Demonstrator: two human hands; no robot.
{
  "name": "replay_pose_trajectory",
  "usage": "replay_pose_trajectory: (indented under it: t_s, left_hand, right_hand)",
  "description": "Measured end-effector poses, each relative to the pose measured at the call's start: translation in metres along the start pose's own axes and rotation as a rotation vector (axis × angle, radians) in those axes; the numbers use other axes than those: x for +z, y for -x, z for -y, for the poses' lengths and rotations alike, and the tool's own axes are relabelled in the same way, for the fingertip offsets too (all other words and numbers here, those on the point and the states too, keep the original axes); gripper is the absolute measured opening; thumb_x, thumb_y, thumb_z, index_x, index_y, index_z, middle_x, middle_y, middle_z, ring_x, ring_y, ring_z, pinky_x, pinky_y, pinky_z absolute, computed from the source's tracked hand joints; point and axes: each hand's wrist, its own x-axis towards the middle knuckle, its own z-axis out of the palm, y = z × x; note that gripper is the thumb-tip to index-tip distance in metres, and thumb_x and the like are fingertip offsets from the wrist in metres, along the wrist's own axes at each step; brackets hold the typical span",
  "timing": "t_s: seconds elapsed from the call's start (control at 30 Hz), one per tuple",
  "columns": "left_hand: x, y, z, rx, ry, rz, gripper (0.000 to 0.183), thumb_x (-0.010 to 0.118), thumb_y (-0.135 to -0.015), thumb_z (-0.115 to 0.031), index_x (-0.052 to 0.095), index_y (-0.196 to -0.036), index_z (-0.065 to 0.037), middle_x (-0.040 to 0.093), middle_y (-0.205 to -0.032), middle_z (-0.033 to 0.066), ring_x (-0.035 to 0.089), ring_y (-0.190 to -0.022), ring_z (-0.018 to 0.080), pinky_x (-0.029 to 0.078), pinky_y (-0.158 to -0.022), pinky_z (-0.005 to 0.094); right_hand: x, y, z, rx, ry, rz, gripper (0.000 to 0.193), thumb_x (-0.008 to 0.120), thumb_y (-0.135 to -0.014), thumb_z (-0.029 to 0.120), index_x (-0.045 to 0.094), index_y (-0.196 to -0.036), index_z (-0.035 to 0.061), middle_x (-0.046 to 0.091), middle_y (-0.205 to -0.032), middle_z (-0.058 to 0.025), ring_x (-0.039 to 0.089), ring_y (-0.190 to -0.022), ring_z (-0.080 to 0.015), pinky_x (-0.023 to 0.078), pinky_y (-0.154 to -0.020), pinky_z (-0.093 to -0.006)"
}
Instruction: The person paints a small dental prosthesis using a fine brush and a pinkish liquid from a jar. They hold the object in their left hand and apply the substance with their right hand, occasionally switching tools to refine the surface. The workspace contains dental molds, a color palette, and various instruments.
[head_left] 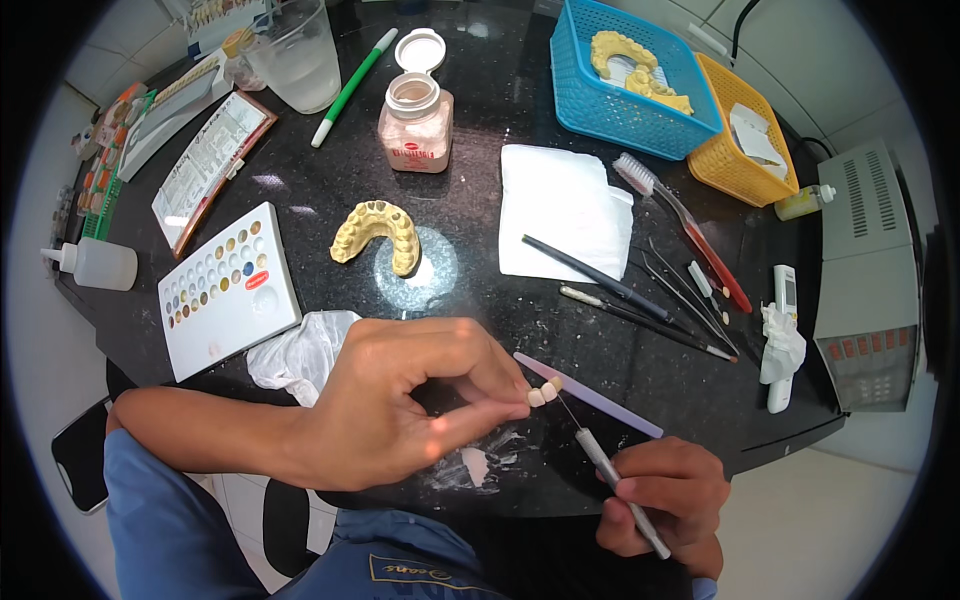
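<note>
Pinching three joined false teeth [547, 393] above the desk [320, 180], the left fingers [490, 372] stand nearly together; the right fingers [655, 492] grip a metal tool [598, 455], its thin tip at or just beside them. The teeth look already shaped, work on them seemingly unfinished; the plaster model [378, 217] sits apart, farther back.

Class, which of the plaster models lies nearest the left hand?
The model lying alone on the table, just beyond the left hand. The other models sit farther off, inside the blue basket.
</note>
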Motion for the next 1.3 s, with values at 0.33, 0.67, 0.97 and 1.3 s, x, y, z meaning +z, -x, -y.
replay_pose_trajectory:
  t_s: [0.33,0.67,0.97,1.3]
  left_hand:
    - [-0.0004,0.0001,0.0012,0.018,-0.011,0.002,0.018,0.078,-0.069,0.006,0.062,-0.072,0.0,0.068,-0.08,0.0152,0.069,-0.073,0.0186,0.052,-0.059,0.0247]
    - [-0.001,-0.0003,0.0021,0.022,-0.019,0.01,0.017,0.078,-0.069,0.005,0.063,-0.073,-0.001,0.068,-0.08,0.0143,0.069,-0.072,0.0174,0.051,-0.059,0.0237]
    - [-0.0012,0.0005,0.0033,0.032,-0.017,0.012,0.016,0.078,-0.069,0.005,0.064,-0.073,-0.001,0.068,-0.08,0.014,0.069,-0.072,0.017,0.051,-0.059,0.0235]
    - [-0.0004,0.0009,0.0032,0.023,-0.017,0.004,0.017,0.078,-0.069,0.005,0.063,-0.074,-0.001,0.068,-0.08,0.0138,0.069,-0.072,0.0168,0.051,-0.059,0.0235]
  right_hand:
    - [0.001,-0.0021,-0.0008,-0.024,0.015,0.02,0.027,0.073,-0.063,0.003,0.062,-0.087,0.004,0.065,-0.072,-0.0101,0.064,-0.053,-0.0182,0.053,-0.046,-0.0253]
    - [0.0012,-0.0037,0.0,0.002,0.022,0.042,0.028,0.074,-0.062,0.002,0.063,-0.087,0.0048,0.065,-0.072,-0.0093,0.064,-0.054,-0.0176,0.053,-0.047,-0.0248]
    - [0.0019,-0.0047,0.0005,0.01,0.027,0.047,0.026,0.074,-0.063,0.002,0.063,-0.086,0.005,0.066,-0.072,-0.0093,0.064,-0.054,-0.0171,0.053,-0.046,-0.0245]
    - [0.0022,-0.0047,0.0004,0.007,0.032,0.047,0.025,0.073,-0.064,0.003,0.063,-0.087,0.0045,0.066,-0.072,-0.0096,0.064,-0.053,-0.0168,0.052,-0.046,-0.0243]
